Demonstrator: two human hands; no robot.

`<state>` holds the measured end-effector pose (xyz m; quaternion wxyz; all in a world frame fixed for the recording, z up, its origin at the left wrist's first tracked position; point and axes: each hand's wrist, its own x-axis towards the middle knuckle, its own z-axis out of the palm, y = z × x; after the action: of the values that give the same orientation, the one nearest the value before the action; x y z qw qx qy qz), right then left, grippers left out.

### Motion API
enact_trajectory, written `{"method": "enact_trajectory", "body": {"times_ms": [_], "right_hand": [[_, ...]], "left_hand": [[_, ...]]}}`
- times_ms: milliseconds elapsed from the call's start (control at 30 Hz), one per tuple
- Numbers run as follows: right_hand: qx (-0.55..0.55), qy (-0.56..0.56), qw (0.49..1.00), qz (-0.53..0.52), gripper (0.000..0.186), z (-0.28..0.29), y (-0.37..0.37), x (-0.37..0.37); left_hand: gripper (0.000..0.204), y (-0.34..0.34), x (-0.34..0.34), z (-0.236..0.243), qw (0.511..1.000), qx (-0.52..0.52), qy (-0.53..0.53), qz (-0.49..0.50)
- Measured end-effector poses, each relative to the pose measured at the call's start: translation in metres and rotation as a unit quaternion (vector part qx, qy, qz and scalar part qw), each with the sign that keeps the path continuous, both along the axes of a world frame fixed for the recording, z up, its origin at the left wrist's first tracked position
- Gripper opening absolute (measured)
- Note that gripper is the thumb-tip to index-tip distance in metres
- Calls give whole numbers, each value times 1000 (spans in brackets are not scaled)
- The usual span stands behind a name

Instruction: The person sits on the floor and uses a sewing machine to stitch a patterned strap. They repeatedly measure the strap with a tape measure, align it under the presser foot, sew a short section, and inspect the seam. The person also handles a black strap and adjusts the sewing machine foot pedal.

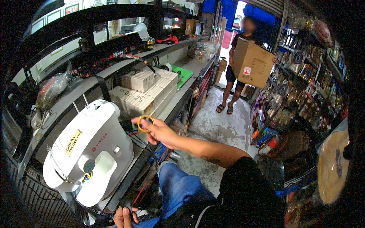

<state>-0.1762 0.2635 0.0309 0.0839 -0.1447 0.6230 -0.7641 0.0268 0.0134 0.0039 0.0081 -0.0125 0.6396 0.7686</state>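
My right hand (162,133) reaches out over the front edge of the workbench, its fingers closed on a thin yellow ring (145,124) that looks like a narrow roll of tape. At the lower edge of the view, my left hand (123,218) is curled around a dark strap-like piece (125,204), whose kind I cannot make out. Between the two hands and to their left stands a white sewing machine (91,133), upright on the bench with a handwritten tan label on top. Just beyond the ring sit stacked white boxes (144,93).
A person (237,49) stands in the aisle holding a large cardboard box (253,62). Racks of small packaged goods (304,76) line the right side. On the bench are a green sheet (182,76) and a plastic-wrapped bundle (53,89). A shelf runs above the bench.
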Motion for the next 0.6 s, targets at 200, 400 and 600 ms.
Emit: {"method": "enact_trajectory", "body": {"times_ms": [200, 400, 600], "right_hand": [[186, 20, 981, 56, 38, -22, 6, 44], [61, -85, 994, 33, 40, -44, 16, 71], [-224, -223, 947, -61, 45, -75, 29, 81]], "left_hand": [[29, 3, -13, 3, 1000, -5, -19, -16], [36, 12, -31, -13, 998, -52, 33, -8], [32, 9, -28, -9, 999, -30, 25, -31]]}}
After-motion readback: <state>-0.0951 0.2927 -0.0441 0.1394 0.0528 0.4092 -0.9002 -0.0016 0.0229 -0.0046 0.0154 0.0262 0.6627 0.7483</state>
